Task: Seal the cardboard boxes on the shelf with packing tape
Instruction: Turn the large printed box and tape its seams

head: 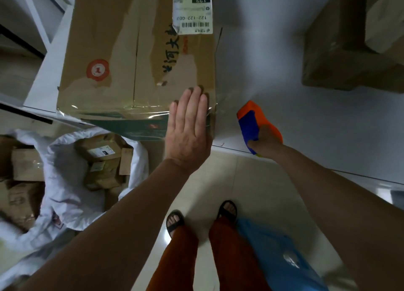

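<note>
White shelf (284, 76) carries two cardboard boxes: one big box (135, 57) at the front-left edge, one darker box (341, 50) well apart at far right. Clear tape (140, 110) runs across the big box's near edge and wraps down the front. Your left hand (188, 127) lies flat, fingers straight, pressing that tape at the corner. Your right hand (265, 141) grips one orange-blue tape dispenser (255, 120) just beside the box. Risk: the box overhangs the shelf edge; a hard push could tip it. Tape looks wrinkled, so it may lift.
</note>
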A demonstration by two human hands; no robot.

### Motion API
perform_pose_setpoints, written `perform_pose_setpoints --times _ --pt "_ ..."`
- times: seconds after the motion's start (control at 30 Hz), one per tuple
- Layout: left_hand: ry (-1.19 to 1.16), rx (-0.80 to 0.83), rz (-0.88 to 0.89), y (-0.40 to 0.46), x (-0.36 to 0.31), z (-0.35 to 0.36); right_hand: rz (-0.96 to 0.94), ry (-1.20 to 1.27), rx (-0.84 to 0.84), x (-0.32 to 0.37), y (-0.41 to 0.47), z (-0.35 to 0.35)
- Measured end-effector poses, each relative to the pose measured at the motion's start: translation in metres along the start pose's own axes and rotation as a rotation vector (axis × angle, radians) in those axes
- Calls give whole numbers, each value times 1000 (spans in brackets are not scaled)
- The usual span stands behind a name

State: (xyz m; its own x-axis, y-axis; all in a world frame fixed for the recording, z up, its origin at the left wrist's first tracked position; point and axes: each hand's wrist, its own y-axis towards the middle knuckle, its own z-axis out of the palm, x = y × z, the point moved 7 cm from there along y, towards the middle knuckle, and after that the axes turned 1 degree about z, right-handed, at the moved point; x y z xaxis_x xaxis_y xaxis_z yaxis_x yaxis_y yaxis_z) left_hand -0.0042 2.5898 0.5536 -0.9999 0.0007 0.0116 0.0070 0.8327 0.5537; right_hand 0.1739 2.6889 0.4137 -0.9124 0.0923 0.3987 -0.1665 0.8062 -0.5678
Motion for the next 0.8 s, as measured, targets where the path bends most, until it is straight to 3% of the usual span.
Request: perform_pose_setpoints --times 0.3,0.43,0.63,0.8 --pt "32 -125 25 -3 1 14 -40 -76 -285 -9 50 37" --pt "36 -146 5 -2 0 13 24 -100 -237 -8 56 50" --pt "-1 -4 -13 0 -2 1 -51 403 -527 26 -29 -3" --pt "-39 213 28 1 1 -18 -366 629 -843 94 -163 -32"
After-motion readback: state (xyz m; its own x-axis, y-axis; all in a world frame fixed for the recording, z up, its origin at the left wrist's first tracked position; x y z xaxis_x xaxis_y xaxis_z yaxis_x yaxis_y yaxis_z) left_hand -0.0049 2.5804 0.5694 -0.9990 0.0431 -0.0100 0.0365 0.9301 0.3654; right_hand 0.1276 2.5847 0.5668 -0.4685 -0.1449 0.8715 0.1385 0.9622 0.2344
